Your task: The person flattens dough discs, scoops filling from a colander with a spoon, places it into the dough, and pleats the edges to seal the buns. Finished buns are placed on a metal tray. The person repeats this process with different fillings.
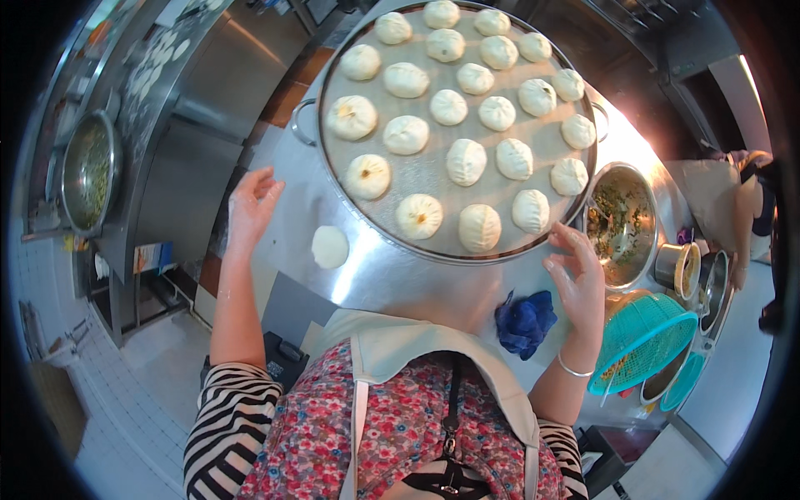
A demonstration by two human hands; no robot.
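A large round steamer tray (pixel 431 175) with two side handles holds several pleated filled buns (pixel 465 162) on a pale liner. My right hand (pixel 576 275) is at the tray's near right rim, fingers curled and apart, with no object visible in it. It is close to a long pleated bun (pixel 530 211). Over the left side of the metal table, my left hand (pixel 253 203) hovers with its fingers loosely bent and nothing in them. A flat round dough wrapper (pixel 330 247) lies on the table between that hand and the tray.
Right of the tray stands a steel bowl of chopped filling (pixel 622 234). A blue cloth (pixel 526 324) lies near me, beside a tilted turquoise strainer basket (pixel 647 340). At far left, another bowl (pixel 92 172) sits by a floured counter (pixel 150 81). Another person's arm (pixel 744 212) shows at right.
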